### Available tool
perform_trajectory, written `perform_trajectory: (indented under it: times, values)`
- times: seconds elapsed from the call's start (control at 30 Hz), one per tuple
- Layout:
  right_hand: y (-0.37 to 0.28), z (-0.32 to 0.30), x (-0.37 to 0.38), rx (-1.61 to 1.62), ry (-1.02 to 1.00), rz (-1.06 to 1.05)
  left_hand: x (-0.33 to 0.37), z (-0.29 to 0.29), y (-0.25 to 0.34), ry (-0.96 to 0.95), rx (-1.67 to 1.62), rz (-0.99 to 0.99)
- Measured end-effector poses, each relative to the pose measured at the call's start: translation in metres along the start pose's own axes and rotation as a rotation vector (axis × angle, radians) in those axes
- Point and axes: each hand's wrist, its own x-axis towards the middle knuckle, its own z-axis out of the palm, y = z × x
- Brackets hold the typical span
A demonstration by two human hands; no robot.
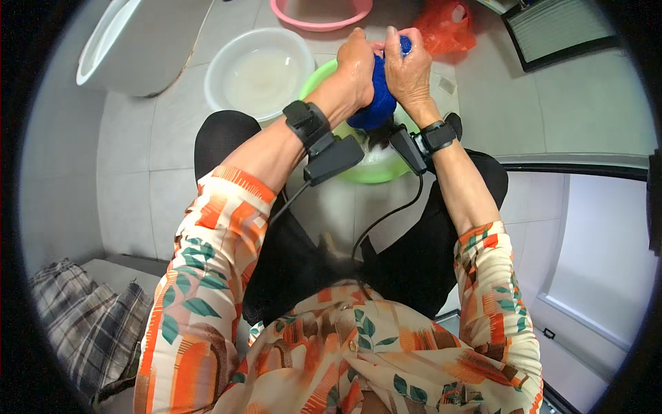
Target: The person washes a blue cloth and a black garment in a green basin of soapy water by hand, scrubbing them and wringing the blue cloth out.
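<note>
A wet-looking blue cloth (380,100) is bunched between my two hands over a green basin (376,174). My left hand (355,69) is closed around its left side. My right hand (408,74) grips its upper right part, where a bit of blue shows by the thumb. The lower part of the cloth hangs down toward the basin. Under it, water and something dark (379,140) lie in the basin; the dark thing is too covered to name.
A white basin (219,76) of cloudy water stands left of the green one, and a pink basin (321,26) behind. At the far right lies a red plastic bag (445,31). A large white tub (138,48) stands far left; checked cloth (86,324) lies near left.
</note>
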Motion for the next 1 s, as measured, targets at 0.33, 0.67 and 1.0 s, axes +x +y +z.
perform_trajectory:
  times: [0.33, 0.67, 1.0]
  values:
    - [-0.004, 0.003, -0.001, 0.057, -0.001, -0.135, -0.015, 0.007, 0.002, 0.027, -0.007, -0.047]
    - [-0.024, 0.011, -0.006, -0.044, 0.054, -0.360, 0.010, -0.021, 0.002, -0.048, 0.097, 0.089]
    - [-0.043, 0.004, -0.019, -0.046, 0.047, -0.525, -0.005, -0.022, 0.022, -0.426, 0.017, 0.129]
